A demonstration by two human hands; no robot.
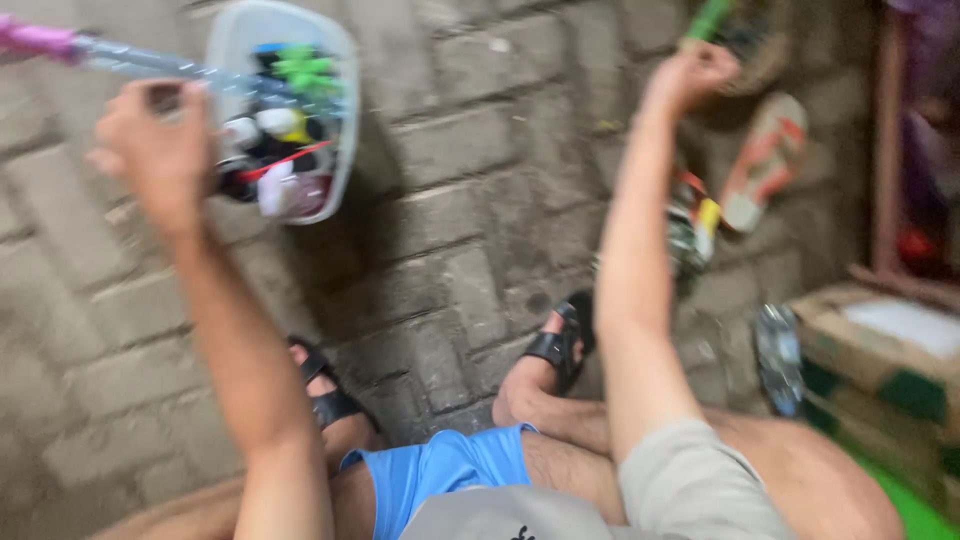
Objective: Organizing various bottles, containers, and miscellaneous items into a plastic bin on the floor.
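- The left hand (160, 150) is raised over the paved floor (470, 200), its fingers (165, 95) curled around a thin silvery rod (150, 62) that ends in a pink grip (35, 40) at the upper left edge.
- The right hand (692, 75) is lifted at the upper right; its fingers are closed as a fist on a green handle (710, 20), though motion blur hides the detail of the hold.
- A translucent plastic tub (345, 150) stands on the floor just beyond the left hand — it is packed with small bottles and coloured oddments.
- A sandal (765, 160) lies near the right forearm, a small cluttered heap (692, 232) beside it, and a cardboard box (880, 350) sits at the right edge.
- As a judgement: the rod would be handled best with a firm, even grip near its middle — swung clear of the tub so nothing is knocked out — and both arms slowed, since the blur suggests haste.
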